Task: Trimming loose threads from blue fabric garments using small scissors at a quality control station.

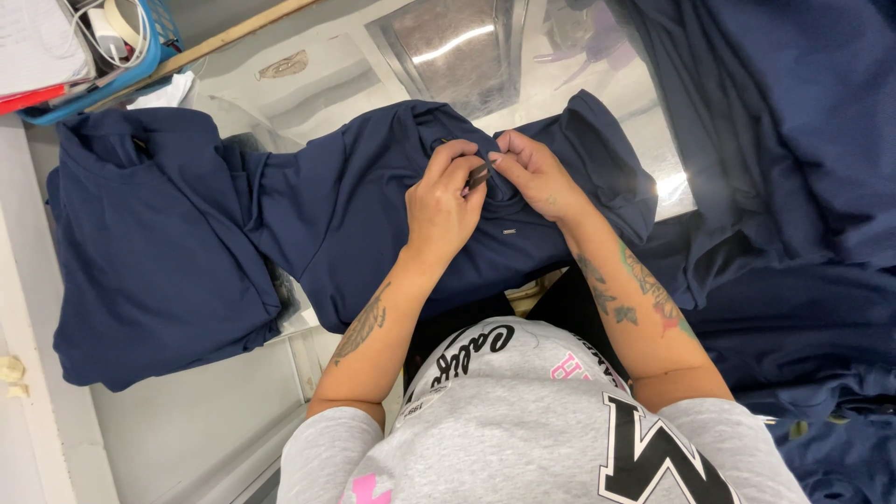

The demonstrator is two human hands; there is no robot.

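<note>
The person's left hand (441, 207) and right hand (534, 174) meet over the collar area of a navy shirt (373, 215) spread across the work surface directly in front of the body. The left hand's fingers are curled, pinching a small dark tag (480, 174) between thumb and forefinger; it may be a label or a thin tool, the view being too small to tell which. The right hand is closed in a pinch on a fold of the shirt's fabric just beside that tag, so the fingertips of both hands nearly touch. A small pale mark (510, 231) shows on the shirt a little nearer the person than the hands.

To the left lies a stack of folded navy garments (149, 243), its edge touching the spread shirt's sleeve. To the right, a loose heap of navy cloth (793, 187) runs from the far edge down to the near right. Beyond the shirt, on the far side, sits a shiny metal plate (457, 47). In the far left corner stands a blue basket (84, 93) holding papers and cords.
</note>
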